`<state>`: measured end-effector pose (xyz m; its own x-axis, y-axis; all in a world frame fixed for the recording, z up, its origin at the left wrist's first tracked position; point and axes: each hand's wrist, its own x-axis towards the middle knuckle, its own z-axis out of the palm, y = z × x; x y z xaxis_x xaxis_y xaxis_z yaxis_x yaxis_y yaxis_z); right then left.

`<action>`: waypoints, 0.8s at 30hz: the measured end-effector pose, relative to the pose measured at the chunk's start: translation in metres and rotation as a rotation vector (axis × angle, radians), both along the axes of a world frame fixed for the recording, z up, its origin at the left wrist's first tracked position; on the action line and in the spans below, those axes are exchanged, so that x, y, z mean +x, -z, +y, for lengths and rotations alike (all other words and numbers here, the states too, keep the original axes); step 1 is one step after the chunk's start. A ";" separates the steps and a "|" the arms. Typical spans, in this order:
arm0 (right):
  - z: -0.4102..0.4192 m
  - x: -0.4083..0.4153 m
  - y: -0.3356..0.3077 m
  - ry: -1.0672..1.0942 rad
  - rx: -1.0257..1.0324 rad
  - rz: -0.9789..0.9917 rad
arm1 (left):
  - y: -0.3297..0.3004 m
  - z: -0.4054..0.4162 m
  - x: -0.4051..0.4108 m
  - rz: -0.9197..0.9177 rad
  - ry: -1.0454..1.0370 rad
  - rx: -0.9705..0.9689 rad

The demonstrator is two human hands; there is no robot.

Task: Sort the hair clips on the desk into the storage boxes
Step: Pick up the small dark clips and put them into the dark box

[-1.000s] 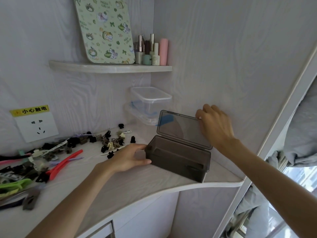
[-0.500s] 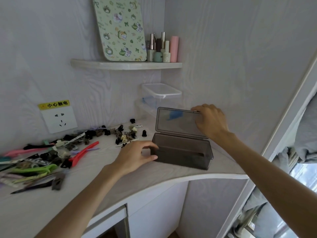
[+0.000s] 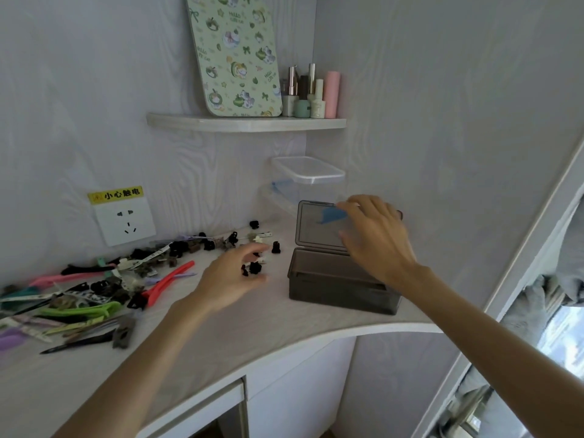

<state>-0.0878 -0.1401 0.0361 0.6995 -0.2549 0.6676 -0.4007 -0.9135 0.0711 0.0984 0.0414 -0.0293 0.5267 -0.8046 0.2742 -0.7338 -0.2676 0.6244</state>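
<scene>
On a pale corner desk [image 3: 221, 336], a scatter of hair clips [image 3: 94, 292] spreads across the left side: long ones in pink, green, black and one coral clip [image 3: 169, 281], plus many small black claw clips [image 3: 252, 268] nearer the middle, too many and too tangled for me to count. One wall socket [image 3: 124, 221] with a yellow warning label sits above them. My left hand [image 3: 230, 279] hovers over the small clips, fingers spread and loosely curled, gripping nothing. Just right of it stands one smoky grey storage box [image 3: 338, 289], its hinged lid [image 3: 319, 226] raised upright against the wall. My right hand [image 3: 376, 238] is in front of that lid, fingers bent near its top edge; whether they touch it I cannot tell, and it grips nothing I can see. Behind the grey box, two clear storage boxes [image 3: 303, 181] are stacked in the corner, the lower one with a blue clasp. Above, one curved shelf [image 3: 246, 123] carries one green patterned board [image 3: 234, 55] leaning on the wall and a cluster of about six small cosmetic bottles [image 3: 311, 96].
</scene>
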 end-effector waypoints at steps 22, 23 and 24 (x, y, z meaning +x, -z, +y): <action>0.062 0.151 0.025 0.115 0.420 0.797 | 0.021 0.023 0.046 -0.146 -0.372 -0.056; 0.063 0.149 0.023 0.120 0.425 0.770 | 0.020 0.020 0.047 -0.150 -0.368 -0.099; 0.065 0.146 0.022 0.115 0.436 0.738 | 0.019 0.016 0.048 -0.160 -0.353 -0.132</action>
<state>0.0577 -0.0748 0.0145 0.8698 -0.4784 -0.1211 -0.4817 -0.8763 0.0016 0.1466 0.0577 -0.0485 0.7066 -0.5344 0.4638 -0.7019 -0.4461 0.5553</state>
